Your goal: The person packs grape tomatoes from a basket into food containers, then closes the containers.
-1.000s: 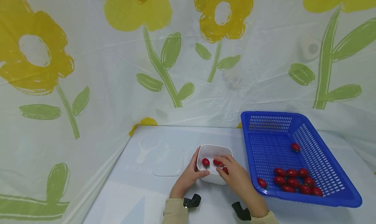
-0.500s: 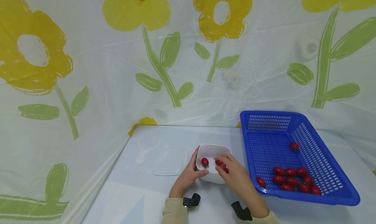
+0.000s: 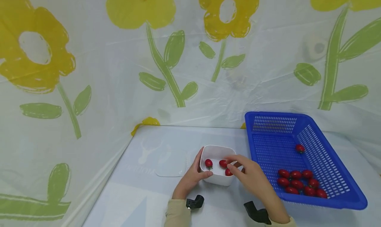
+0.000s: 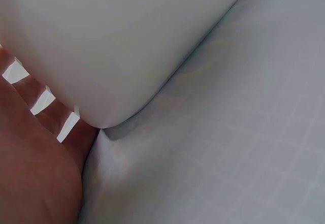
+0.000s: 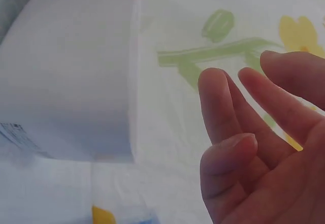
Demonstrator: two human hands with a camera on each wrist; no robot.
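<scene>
A white plastic container (image 3: 218, 180) stands on the table with three red cherry tomatoes inside. One tomato (image 3: 208, 163) lies at its left; another tomato (image 3: 223, 163) and a third tomato (image 3: 228, 172) are at the right. My left hand (image 3: 191, 180) grips the container's left side, thumb at the front rim and fingers along the wall; the left wrist view has the smooth container wall (image 4: 117, 46) beside the palm. My right hand (image 3: 248, 174) is over the container's right rim, fingers bent loosely. The right wrist view has nothing between the right hand's fingers (image 5: 218, 102).
A blue perforated basket (image 3: 253, 147) stands to the right, holding several cherry tomatoes (image 3: 297, 184), mostly near its front. A clear square lid (image 3: 171, 165) lies flat left of the container. Behind the table hangs a flower-printed sheet (image 3: 119, 71).
My right hand has drawn back to the right from inside the container, uncovering more of the two tomatoes there. My left hand keeps its grip on the container.
</scene>
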